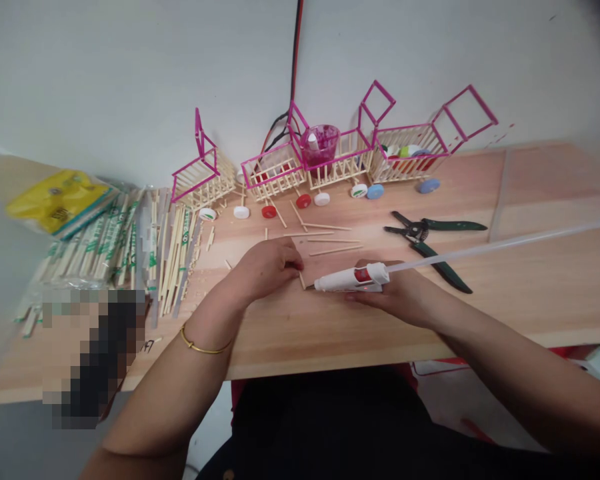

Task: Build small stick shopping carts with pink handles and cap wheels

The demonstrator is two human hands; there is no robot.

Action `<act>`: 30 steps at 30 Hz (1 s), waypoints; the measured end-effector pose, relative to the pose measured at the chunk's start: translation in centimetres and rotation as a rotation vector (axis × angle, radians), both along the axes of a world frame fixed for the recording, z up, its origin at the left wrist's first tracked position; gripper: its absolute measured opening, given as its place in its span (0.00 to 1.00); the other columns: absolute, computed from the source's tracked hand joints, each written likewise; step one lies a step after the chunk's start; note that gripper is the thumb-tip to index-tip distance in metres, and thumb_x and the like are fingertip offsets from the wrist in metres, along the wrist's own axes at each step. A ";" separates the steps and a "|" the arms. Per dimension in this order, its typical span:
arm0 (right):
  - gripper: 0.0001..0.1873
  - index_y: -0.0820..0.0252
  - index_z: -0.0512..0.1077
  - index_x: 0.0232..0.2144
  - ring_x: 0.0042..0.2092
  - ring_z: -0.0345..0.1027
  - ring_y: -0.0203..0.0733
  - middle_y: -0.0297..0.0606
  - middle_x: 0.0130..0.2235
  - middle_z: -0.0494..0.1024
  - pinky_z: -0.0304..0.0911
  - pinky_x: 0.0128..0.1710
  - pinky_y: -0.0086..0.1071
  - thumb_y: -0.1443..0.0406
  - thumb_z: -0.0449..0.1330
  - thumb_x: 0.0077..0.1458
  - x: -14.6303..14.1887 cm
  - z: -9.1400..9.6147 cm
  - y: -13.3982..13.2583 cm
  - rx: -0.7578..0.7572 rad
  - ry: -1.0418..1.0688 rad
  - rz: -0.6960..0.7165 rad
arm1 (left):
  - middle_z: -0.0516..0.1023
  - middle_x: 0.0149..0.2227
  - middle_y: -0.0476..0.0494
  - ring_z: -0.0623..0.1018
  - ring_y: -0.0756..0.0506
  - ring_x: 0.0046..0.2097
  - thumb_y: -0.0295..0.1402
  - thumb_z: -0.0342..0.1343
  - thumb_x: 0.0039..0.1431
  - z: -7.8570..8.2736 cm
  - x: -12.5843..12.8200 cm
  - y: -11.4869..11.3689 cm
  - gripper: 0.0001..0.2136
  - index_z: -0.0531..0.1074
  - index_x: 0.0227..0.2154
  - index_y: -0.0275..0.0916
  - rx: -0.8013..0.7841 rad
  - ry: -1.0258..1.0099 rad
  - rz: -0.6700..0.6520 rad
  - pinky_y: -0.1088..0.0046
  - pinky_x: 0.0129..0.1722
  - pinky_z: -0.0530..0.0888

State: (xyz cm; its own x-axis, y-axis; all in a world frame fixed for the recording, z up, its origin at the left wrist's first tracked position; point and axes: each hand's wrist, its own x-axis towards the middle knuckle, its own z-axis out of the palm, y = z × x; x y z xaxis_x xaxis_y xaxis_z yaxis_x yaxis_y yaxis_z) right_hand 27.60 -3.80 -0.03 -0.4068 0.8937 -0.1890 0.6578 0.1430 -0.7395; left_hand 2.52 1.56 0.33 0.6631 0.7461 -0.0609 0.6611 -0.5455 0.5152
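Note:
My right hand is wrapped round a white hot glue gun, with a long clear glue stick running out of its back to the right. Between the fingers of my left hand is a short wooden stick, pinched near one end. The gun's nozzle is at the stick's lower end; whether they touch I cannot tell. Several loose wooden sticks lie on the table just beyond my hands.
Small stick-built carts with purple rims and bottle-cap wheels line the wall. A cup stained purple stands among them. Green-handled pliers lie at right. Bundled chopsticks and a yellow packet are at left on the wooden table.

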 end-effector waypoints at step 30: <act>0.16 0.57 0.70 0.26 0.30 0.70 0.42 0.33 0.27 0.75 0.64 0.27 0.33 0.53 0.67 0.44 2.0 1.6 0.1 -0.078 0.074 -0.170 | 0.77 0.34 0.46 0.76 0.48 0.37 0.25 0.57 0.53 0.3 0.0 -0.1 0.06 0.78 0.32 0.38 -0.001 0.017 -0.008 0.72 0.39 0.71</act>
